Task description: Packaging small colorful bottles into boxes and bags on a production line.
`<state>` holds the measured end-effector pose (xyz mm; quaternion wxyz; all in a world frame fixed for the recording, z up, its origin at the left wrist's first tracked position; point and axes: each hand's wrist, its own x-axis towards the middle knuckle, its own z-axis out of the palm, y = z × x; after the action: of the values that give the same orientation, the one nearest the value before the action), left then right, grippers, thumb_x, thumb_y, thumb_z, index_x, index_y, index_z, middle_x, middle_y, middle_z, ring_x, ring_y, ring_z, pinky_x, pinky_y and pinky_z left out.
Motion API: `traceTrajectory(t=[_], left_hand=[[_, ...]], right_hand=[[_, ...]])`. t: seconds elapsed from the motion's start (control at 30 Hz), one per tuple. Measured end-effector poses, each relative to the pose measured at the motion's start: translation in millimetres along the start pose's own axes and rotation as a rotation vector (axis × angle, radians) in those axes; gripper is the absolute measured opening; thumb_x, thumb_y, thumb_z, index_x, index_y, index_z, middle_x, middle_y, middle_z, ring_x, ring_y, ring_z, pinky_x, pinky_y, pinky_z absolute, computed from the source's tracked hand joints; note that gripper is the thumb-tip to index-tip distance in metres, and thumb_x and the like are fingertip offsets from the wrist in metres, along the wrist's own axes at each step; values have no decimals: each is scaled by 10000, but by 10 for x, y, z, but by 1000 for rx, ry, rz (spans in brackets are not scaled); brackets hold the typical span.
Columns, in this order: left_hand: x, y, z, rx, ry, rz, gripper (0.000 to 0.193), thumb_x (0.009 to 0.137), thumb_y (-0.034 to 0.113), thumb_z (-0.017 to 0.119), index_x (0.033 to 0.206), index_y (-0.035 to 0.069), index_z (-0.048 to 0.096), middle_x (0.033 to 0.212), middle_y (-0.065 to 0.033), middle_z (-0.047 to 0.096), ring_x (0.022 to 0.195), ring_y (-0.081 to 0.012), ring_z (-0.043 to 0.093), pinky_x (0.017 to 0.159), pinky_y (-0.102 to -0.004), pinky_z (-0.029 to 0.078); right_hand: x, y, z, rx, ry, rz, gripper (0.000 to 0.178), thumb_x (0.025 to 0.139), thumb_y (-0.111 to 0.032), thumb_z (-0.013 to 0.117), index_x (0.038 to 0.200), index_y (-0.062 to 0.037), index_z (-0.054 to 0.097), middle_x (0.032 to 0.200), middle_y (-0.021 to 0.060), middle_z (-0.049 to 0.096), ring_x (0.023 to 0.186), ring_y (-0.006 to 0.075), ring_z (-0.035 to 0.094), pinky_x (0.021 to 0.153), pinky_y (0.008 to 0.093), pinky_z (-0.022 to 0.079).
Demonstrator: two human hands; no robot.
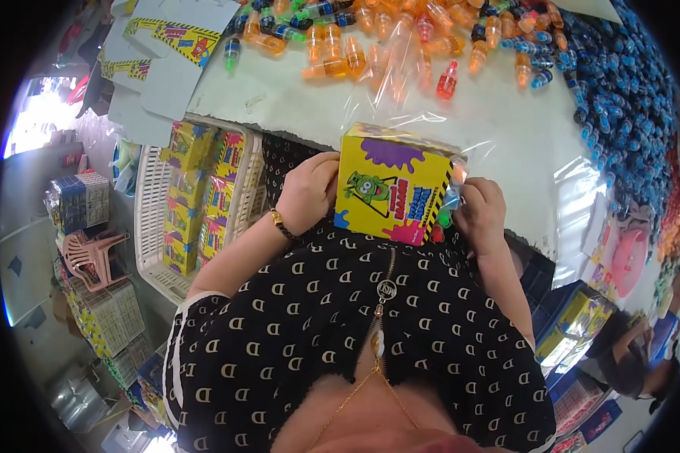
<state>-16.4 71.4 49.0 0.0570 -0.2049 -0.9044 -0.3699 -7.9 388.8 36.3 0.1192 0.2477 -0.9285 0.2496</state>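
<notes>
A yellow cardboard box (376, 189) with a green cartoon figure and paint splashes is held upright in front of my chest. My left hand (310, 192) grips its left side, fingers curled behind the edge. My right hand (480, 215) closes on its right side, the fingertips partly hidden. Small coloured bottles (444, 217) in orange, blue, green and red show along that side, beside my right fingers. Clear plastic film (400, 94) stands up loosely from the top of the box and spreads over the table edge.
Orange bottles (355, 57) and a big heap of blue ones (627, 113) cover the far and right parts of the white table (279, 98). Flat cardboard (159, 83) lies far left. A white crate (155, 219) of yellow boxes stands left. Another person (631, 355) is at lower right.
</notes>
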Motion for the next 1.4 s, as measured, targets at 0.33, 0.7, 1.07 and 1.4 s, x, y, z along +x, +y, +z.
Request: traceTrajectory(t=[0.33, 0.7, 1.07, 1.4], left_hand=[[-257, -15, -147, 37, -212, 149, 131, 783, 25, 616, 914, 16, 610, 992, -119, 642, 877, -306, 627, 755, -371, 525], [-209, -153, -347, -374, -615, -133, 300, 822, 46, 622, 1117, 29, 572, 1103, -80, 631, 964, -249, 620, 841, -340, 497], [-35, -95, 197, -1022, -288, -799, 544, 901, 314, 644, 1252, -64, 472, 1197, -103, 591, 1080, -130, 547, 964, -290, 418], [-110, -11, 157, -1248, -222, -816, 574, 836, 325, 724, 1190, -82, 529, 1129, -101, 625, 1031, -129, 574, 910, -247, 443]], right_hand=[[-316, -97, -40, 151, -163, -44, 277, 635, -59, 699, 892, -70, 596, 889, 93, 578, 825, 307, 553, 731, 400, 455], [-259, -328, -9, 56, -163, 201, 236, 690, -134, 699, 855, -64, 546, 843, 100, 555, 808, 308, 558, 735, 408, 429], [-208, -179, 267, -136, -105, 139, 134, 744, -142, 636, 718, -79, 520, 712, 78, 532, 694, 285, 549, 695, 399, 397], [-163, -169, 232, -43, -128, 41, 163, 681, -51, 610, 841, -81, 615, 747, 90, 560, 753, 305, 536, 730, 406, 394]])
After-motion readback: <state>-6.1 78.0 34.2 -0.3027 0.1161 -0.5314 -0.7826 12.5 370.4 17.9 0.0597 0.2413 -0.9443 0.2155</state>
